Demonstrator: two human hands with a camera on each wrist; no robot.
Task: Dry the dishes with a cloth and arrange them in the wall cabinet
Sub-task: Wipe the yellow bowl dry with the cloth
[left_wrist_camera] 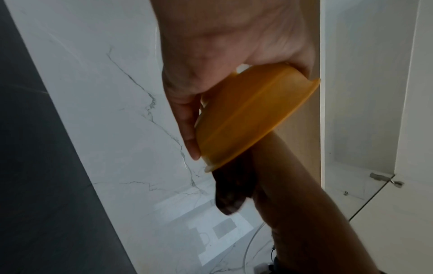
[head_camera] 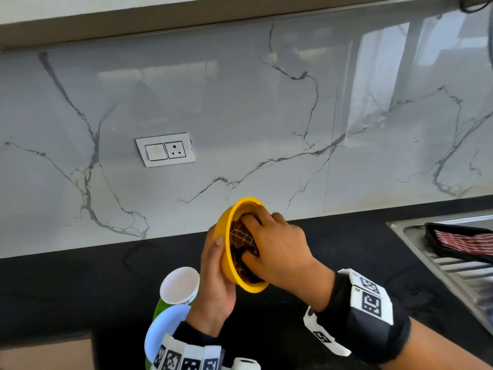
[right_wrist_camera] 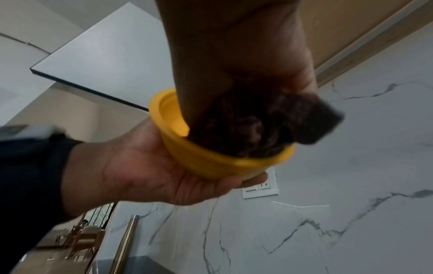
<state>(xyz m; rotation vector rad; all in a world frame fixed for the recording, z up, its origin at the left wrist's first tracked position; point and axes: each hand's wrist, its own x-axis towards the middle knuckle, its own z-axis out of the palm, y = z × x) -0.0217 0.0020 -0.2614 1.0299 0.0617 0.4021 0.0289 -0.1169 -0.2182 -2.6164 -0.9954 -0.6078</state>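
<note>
A small yellow bowl (head_camera: 227,236) is held tilted above the black counter, its mouth facing right. My left hand (head_camera: 215,273) cups it from behind, thumb on the rim; the same bowl (left_wrist_camera: 246,115) fills the left wrist view. My right hand (head_camera: 277,249) is inside the bowl, fingers curled round a dark brown checked cloth (head_camera: 243,240) pressed against the inner wall. In the right wrist view the cloth (right_wrist_camera: 269,122) bulges out of the bowl (right_wrist_camera: 211,161). An open wall cabinet (left_wrist_camera: 365,92) with a white shelf shows in the left wrist view.
A white and green cup (head_camera: 179,287) and a pale blue dish (head_camera: 162,332) lie on the black counter (head_camera: 80,284) by my left wrist. A steel sink drainboard (head_camera: 453,271) with a black tray (head_camera: 461,241) is at right. A wall socket (head_camera: 165,149) sits on the marble backsplash.
</note>
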